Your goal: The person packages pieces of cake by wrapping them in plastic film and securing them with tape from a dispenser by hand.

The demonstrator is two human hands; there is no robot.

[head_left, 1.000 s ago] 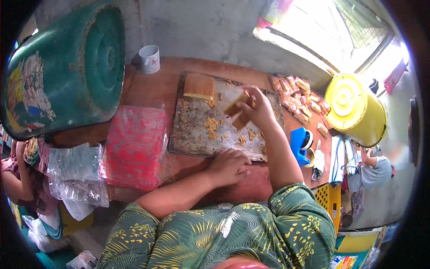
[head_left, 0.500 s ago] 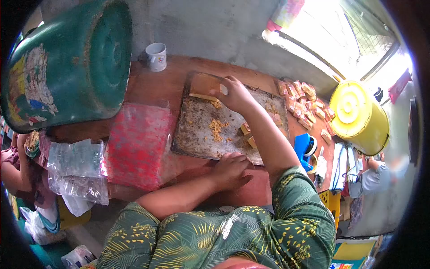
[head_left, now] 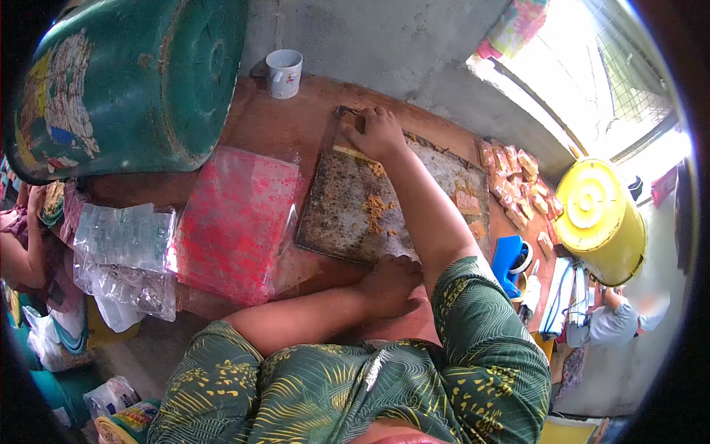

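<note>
Left hand point(head_left: 396, 280) seemingly steadying near edge of grey metal tray point(head_left: 336, 218), right hand point(head_left: 379, 135) covering flat brown cake slab point(head_left: 347, 146); grips unclear.

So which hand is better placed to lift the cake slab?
Probably the right hand: it's at the cake slab, while the left hand is by the near edge of the tray.

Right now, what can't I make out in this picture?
Head view: cake slab, partly hidden by the right hand.
Head view: left hand, detail blurred and shadowed.
Head view: green bucket, cut off by the top edge.
Head view: mug, print too small to read.
</note>
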